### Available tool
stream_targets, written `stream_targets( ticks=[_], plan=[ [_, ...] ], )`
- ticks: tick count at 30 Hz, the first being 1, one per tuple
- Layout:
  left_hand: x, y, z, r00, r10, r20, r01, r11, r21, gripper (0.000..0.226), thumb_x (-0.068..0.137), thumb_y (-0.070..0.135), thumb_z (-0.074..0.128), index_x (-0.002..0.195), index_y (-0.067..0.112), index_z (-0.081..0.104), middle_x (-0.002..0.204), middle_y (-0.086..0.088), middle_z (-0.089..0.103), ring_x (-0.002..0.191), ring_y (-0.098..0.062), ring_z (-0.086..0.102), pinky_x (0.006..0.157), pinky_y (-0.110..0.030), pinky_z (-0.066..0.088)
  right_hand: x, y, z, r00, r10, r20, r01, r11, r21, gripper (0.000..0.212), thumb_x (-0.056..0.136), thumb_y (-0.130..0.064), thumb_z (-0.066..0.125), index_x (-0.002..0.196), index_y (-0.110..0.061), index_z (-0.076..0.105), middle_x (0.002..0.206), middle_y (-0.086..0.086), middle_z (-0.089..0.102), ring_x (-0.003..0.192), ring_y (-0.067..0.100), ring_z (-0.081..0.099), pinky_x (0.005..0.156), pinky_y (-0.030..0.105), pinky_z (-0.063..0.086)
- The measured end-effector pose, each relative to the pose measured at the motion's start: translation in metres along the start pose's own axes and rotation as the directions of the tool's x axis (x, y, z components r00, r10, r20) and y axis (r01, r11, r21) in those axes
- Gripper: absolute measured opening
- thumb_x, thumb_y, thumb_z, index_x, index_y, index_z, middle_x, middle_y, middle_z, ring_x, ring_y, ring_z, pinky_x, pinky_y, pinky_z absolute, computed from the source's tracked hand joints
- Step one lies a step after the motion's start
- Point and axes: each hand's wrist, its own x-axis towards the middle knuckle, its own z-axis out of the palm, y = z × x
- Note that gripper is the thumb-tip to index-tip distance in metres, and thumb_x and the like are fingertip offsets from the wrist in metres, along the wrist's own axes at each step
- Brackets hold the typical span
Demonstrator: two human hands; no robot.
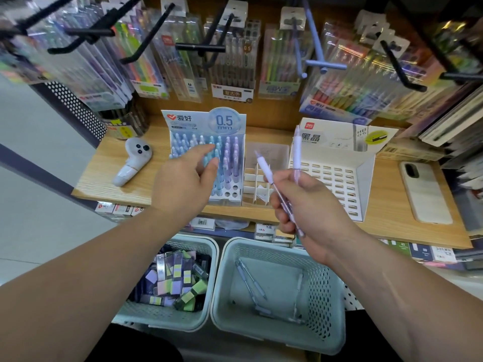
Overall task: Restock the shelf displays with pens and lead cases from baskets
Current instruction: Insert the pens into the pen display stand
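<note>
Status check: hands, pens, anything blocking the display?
Right hand grip shut on two pens. Left hand open at the pen display. Front holes free, nothing blocking.

Two bare forearms, no sleeves, watch or rings visible, end in the left hand (pixel 183 178) and right hand (pixel 308 210); fingernails trimmed short; dark clothing shows at six o'clock.
</note>
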Motion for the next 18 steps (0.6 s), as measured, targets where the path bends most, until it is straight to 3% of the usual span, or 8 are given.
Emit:
stream_targets(
  ticks=[1, 3, 5, 6, 12, 18],
  plan=[
    [-0.001, 0.011, -0.004, 0.995, -0.091, 0.042, 0.097, 0.982, -0.16, 0.024, 0.101, 0.036, 0.057, 0.116, 0.024, 0.071, 0.061, 0.004, 0.062, 0.054, -0.018, 0.055, 0.053, -0.03, 0.046, 0.0, 0.001, 0.002, 1.0, -0.016, 0.009, 0.017, 1.0, -0.025, 0.013, 0.101, -0.023, 0.059, 0.091, -0.02, 0.067, 0.064, 0.001, 0.057, 0.048, 0.013, 0.043, 0.042, 0.024, 0.032],
    [-0.007, 0.033, -0.012, 0.939, -0.241, 0.247, 0.337, 0.791, -0.511, 0.02, 0.099, 0.036, 0.06, 0.092, 0.024, 0.074, 0.064, -0.002, 0.067, 0.046, -0.018, 0.049, 0.045, -0.027, 0.044, 0.0, 0.002, 0.008, 0.998, -0.051, 0.037, 0.053, 0.996, -0.067, 0.01, 0.097, -0.023, 0.065, 0.09, -0.019, 0.071, 0.066, 0.002, 0.06, 0.049, 0.012, 0.043, 0.042, 0.023, 0.032],
    [-0.013, 0.042, -0.017, 0.872, -0.267, 0.411, 0.487, 0.572, -0.66, 0.017, 0.096, 0.027, 0.065, 0.082, 0.02, 0.071, 0.066, -0.005, 0.065, 0.044, -0.016, 0.044, 0.042, -0.024, 0.036, 0.0, 0.002, 0.013, 0.995, -0.067, 0.068, 0.073, 0.994, -0.087, 0.009, 0.094, -0.025, 0.069, 0.091, -0.018, 0.074, 0.069, 0.003, 0.062, 0.049, 0.012, 0.044, 0.043, 0.023, 0.034],
    [-0.015, 0.042, -0.019, 0.859, -0.263, 0.438, 0.508, 0.531, -0.678, 0.015, 0.095, 0.023, 0.067, 0.08, 0.019, 0.07, 0.067, -0.005, 0.065, 0.044, -0.015, 0.044, 0.042, -0.023, 0.033, 0.0, 0.002, 0.014, 0.995, -0.066, 0.079, 0.074, 0.993, -0.092, 0.01, 0.092, -0.026, 0.071, 0.091, -0.017, 0.075, 0.069, 0.003, 0.063, 0.049, 0.012, 0.045, 0.043, 0.023, 0.034],
    [-0.01, 0.022, -0.031, 0.83, -0.349, 0.435, 0.549, 0.372, -0.749, 0.014, 0.095, 0.01, 0.064, 0.081, 0.01, 0.065, 0.072, -0.008, 0.069, 0.045, -0.014, 0.049, 0.04, -0.023, 0.034, 0.005, 0.002, 0.02, 0.999, -0.032, 0.027, 0.034, 0.997, -0.065, 0.016, 0.091, -0.032, 0.072, 0.084, -0.017, 0.07, 0.069, 0.005, 0.068, 0.046, 0.01, 0.042, 0.04, 0.019, 0.031],
    [-0.005, 0.01, -0.038, 0.844, -0.363, 0.395, 0.527, 0.429, -0.734, 0.006, 0.093, 0.002, 0.063, 0.096, 0.004, 0.068, 0.084, -0.013, 0.075, 0.049, -0.018, 0.055, 0.041, -0.024, 0.038, 0.015, -0.001, 0.016, 1.0, 0.029, -0.012, -0.027, 0.995, 0.101, 0.016, 0.085, -0.023, 0.078, 0.081, -0.013, 0.065, 0.066, 0.005, 0.064, 0.046, 0.009, 0.03, 0.04, 0.018, 0.02]
  ],
)
